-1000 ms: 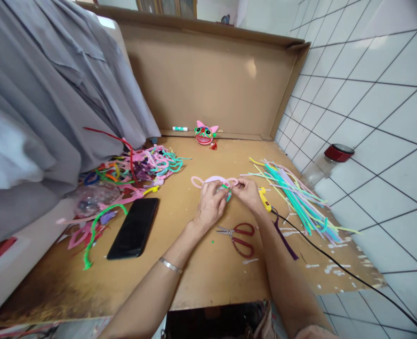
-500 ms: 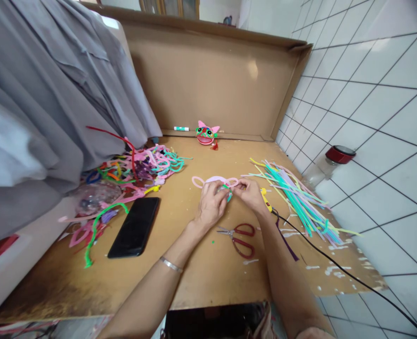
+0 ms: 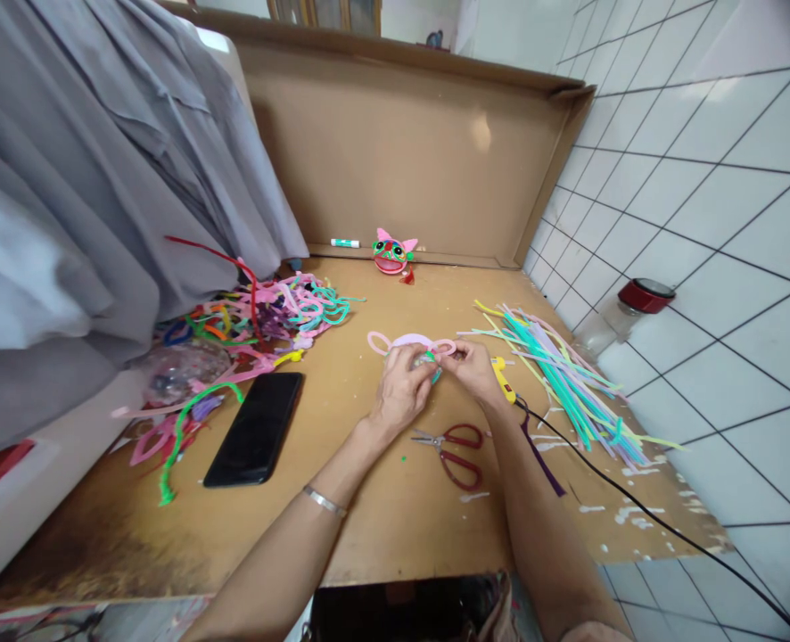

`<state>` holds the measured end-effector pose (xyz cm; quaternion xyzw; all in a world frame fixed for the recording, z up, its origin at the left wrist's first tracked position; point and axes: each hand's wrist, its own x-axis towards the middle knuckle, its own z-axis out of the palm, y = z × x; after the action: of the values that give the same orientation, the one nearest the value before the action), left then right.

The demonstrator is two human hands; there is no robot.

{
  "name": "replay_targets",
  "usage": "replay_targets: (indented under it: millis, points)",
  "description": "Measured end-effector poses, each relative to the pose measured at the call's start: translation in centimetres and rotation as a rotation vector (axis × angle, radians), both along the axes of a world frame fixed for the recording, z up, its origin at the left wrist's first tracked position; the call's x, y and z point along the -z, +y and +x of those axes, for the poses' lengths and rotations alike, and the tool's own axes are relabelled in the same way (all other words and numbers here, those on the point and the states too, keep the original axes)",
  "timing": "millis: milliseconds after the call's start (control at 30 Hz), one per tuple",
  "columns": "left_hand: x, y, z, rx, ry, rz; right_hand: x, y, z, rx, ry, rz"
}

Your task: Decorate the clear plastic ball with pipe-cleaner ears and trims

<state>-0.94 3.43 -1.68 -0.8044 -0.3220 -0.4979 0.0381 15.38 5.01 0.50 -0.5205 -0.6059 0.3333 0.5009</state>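
Left hand (image 3: 400,392): middle of the frame, fingers curled onto the pink pipe-cleaner piece (image 3: 409,341) from the left; a silver bracelet (image 3: 324,502) sits on its wrist.
Right hand (image 3: 475,370): just right of the left hand, fingertips pinched on the same piece at its right loop.
Pink pipe-cleaner piece: centre of the frame, a pink arc with a small loop at each end, held between both hands just over the table (image 3: 382,526); a bit of teal shows between the fingers.
Scissors (image 3: 453,448): red-handled, flat on the table just below the hands.
Glue gun (image 3: 503,378): yellow, right beside the right hand, its black cord (image 3: 642,513) running to the lower right.
Phone (image 3: 254,430): black, face down, left of the hands.
Straight pipe cleaners (image 3: 562,379): fanned out at the right.
Bent pipe cleaners (image 3: 267,312): tangled heap at the left.
Toy face (image 3: 392,253): far edge, against the cardboard wall (image 3: 395,160).
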Motion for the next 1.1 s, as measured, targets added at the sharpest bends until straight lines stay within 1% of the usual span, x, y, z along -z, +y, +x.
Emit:
replay_targets:
  millis: [267, 567, 733, 933, 1100]
  points:
    - [0.05, -0.01, 0.22, 0.007, -0.021, 0.023, -0.43, -0.39, -0.58, 0.003, 0.075, 0.000]
    - [-0.23, -0.25, 0.15, 0.028, -0.019, -0.015, -0.61, -0.22, -0.61, -0.010, 0.098, -0.090]
    - [-0.57, -0.33, 0.14, 0.053, -0.042, -0.039, -0.67, -0.29, -0.56, 0.001, 0.055, -0.099]
    - [-0.76, -0.33, 0.20, 0.063, -0.055, -0.040, -0.38, -0.03, -0.49, 0.030, -0.020, -0.062]
    - [-0.71, -0.26, 0.20, 0.059, -0.054, -0.032, -0.49, -0.01, -0.57, 0.028, -0.013, -0.086]
